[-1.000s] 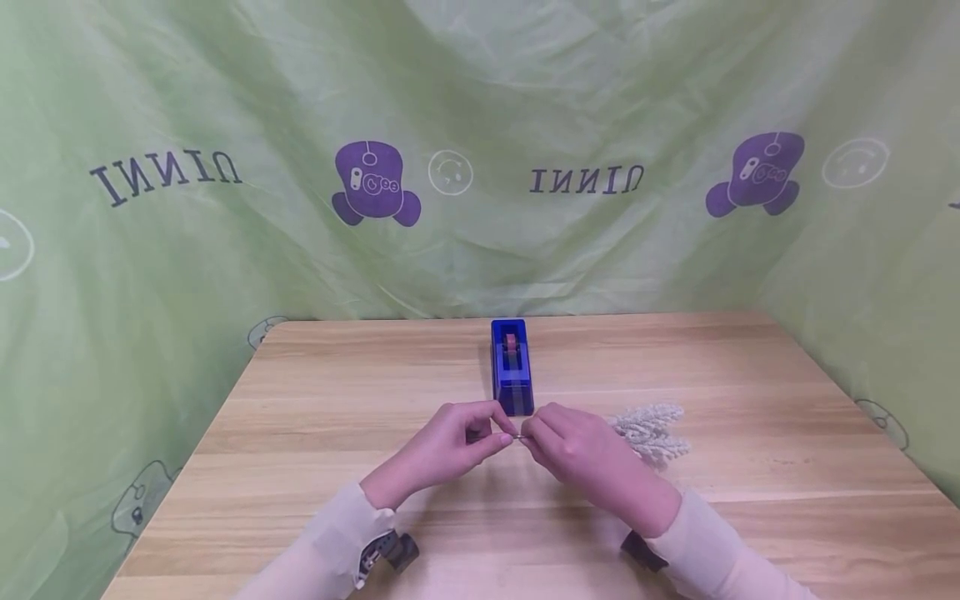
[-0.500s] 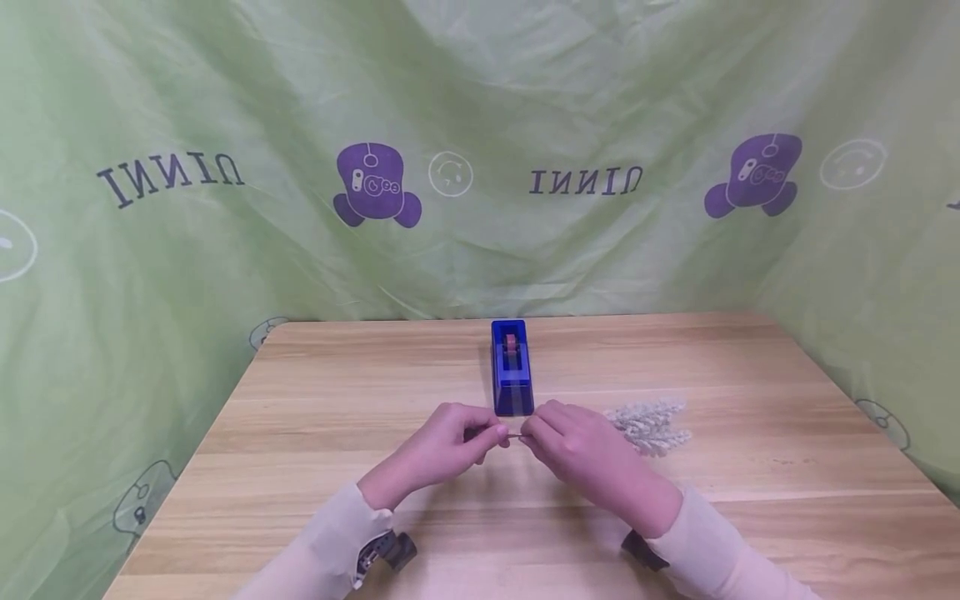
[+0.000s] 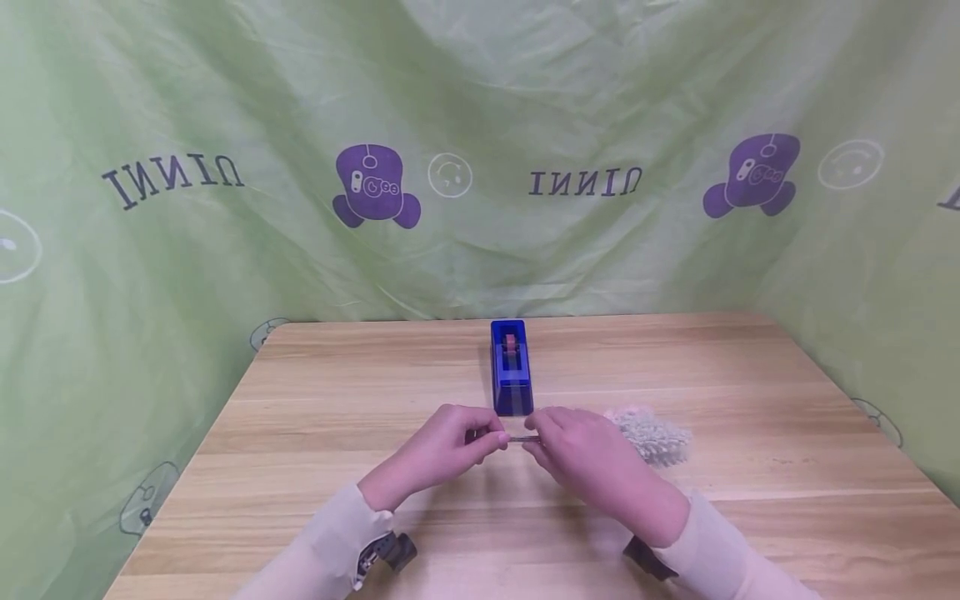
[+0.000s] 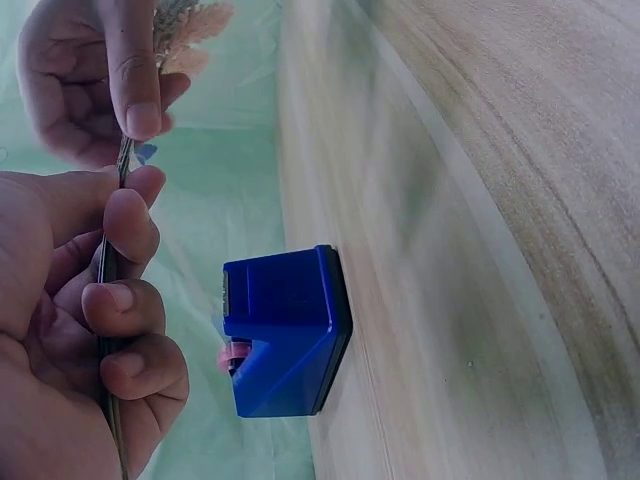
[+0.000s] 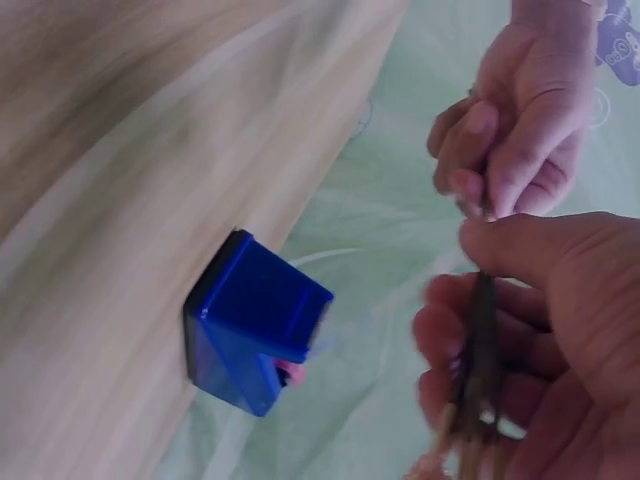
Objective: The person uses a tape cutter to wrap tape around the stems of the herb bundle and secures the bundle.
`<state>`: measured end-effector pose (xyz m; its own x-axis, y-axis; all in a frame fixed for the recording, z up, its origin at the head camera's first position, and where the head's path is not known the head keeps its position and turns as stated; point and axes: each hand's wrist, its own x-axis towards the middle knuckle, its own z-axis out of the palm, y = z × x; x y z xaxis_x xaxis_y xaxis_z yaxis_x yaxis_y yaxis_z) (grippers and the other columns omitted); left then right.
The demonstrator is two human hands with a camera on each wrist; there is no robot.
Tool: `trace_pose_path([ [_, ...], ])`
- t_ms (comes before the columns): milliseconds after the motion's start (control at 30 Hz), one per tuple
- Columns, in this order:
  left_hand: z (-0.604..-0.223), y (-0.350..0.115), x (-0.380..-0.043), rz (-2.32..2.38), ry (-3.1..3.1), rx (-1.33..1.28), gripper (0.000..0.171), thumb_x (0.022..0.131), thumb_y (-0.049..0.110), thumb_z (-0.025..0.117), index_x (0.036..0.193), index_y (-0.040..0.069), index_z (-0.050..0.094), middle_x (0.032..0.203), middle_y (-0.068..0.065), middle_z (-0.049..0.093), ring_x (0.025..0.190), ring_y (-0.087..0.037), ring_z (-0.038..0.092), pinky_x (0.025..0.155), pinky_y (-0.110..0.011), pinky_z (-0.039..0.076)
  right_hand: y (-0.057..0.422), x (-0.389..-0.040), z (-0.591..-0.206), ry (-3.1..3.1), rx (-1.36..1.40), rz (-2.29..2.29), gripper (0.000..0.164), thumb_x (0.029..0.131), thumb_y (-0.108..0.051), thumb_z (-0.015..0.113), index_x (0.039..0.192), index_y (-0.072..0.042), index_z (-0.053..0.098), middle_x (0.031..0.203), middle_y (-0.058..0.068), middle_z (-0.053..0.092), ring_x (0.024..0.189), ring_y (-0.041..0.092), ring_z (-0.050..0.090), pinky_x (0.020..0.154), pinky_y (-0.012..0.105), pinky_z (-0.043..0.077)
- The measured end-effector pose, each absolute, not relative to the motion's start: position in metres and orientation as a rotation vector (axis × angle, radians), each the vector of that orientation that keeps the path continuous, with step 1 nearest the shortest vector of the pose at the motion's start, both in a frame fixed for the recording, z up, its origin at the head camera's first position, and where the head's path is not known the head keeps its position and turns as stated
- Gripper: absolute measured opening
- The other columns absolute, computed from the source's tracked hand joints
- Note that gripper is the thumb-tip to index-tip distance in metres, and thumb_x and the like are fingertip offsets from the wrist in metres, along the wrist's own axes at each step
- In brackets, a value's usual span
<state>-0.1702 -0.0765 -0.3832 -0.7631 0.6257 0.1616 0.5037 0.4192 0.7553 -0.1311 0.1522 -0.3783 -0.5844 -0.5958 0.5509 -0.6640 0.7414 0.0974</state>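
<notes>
Both hands hold one bunch of fluffy-headed dried flowers above the table, its heads out to the right. In the head view, my left hand grips the stem ends, and a short length of stems bridges to my right hand. The left wrist view shows left fingers curled round the thin dark stems. Nearer the heads, my right hand's thumb and fingers close on the stems in the right wrist view. Pinkish and grey heads stick out beyond it.
A blue tape dispenser with a pink roll core stands on the wooden table, just beyond the hands. A green printed cloth hangs behind the table and at both sides. Dark wrist cameras sit under the sleeves.
My right hand has shifted slightly right, with more stem showing between the hands. The flower heads have turned and look more bunched. The left thumb has closed in on the stems; the dispenser is unmoved.
</notes>
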Motion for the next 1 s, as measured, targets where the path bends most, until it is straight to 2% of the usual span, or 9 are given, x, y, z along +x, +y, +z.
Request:
trace_pose_path([
  [133,-0.383,-0.076,-0.171,1.258,2.528,1.016,0.015,0.102,0.018,0.066,0.092,0.010,0.075,0.067,0.004,0.059,0.058,0.001,0.047,0.055,-0.019,0.042,0.152,-0.128,-0.371,-2.547,0.927,0.172,0.018,0.095,-0.024,0.076,0.084,-0.014,0.067,0.068,-0.009,0.053,0.061,0.004,0.043,0.055,0.019,0.045],
  [200,-0.383,-0.075,-0.171,1.252,2.531,1.020,0.016,0.102,0.018,0.067,0.092,0.009,0.075,0.067,0.004,0.059,0.058,0.001,0.047,0.055,-0.019,0.042,0.152,-0.127,-0.367,-2.599,0.926,0.162,0.019,0.097,-0.022,0.074,0.081,-0.015,0.066,0.067,-0.010,0.052,0.062,0.004,0.042,0.056,0.019,0.045],
  [433,-0.384,-0.073,-0.172,1.213,2.569,1.042,0.016,0.101,0.019,0.069,0.091,0.008,0.074,0.067,0.007,0.058,0.059,0.001,0.046,0.056,-0.018,0.042,0.154,-0.129,-0.363,-2.650,0.969,0.085,0.017,0.090,-0.005,0.077,0.081,-0.016,0.068,0.069,-0.010,0.055,0.064,0.005,0.045,0.056,0.019,0.044],
  [800,-0.385,-0.070,-0.173,1.182,2.605,1.029,0.012,0.101,0.021,0.069,0.091,0.015,0.073,0.070,0.007,0.060,0.060,0.001,0.046,0.057,-0.019,0.043,0.159,-0.135,-0.365,-2.628,0.958,0.213,0.016,0.095,-0.018,0.076,0.080,-0.019,0.069,0.068,-0.012,0.054,0.063,0.002,0.046,0.057,0.017,0.047],
  [1000,-0.382,-0.067,-0.173,1.156,2.619,0.995,0.014,0.102,0.020,0.067,0.095,0.012,0.076,0.072,0.007,0.061,0.060,0.001,0.046,0.058,-0.019,0.043,0.160,-0.135,-0.366,-2.612,0.953,0.253,0.016,0.094,-0.018,0.077,0.080,-0.018,0.069,0.069,-0.012,0.056,0.065,0.002,0.049,0.058,0.018,0.048],
])
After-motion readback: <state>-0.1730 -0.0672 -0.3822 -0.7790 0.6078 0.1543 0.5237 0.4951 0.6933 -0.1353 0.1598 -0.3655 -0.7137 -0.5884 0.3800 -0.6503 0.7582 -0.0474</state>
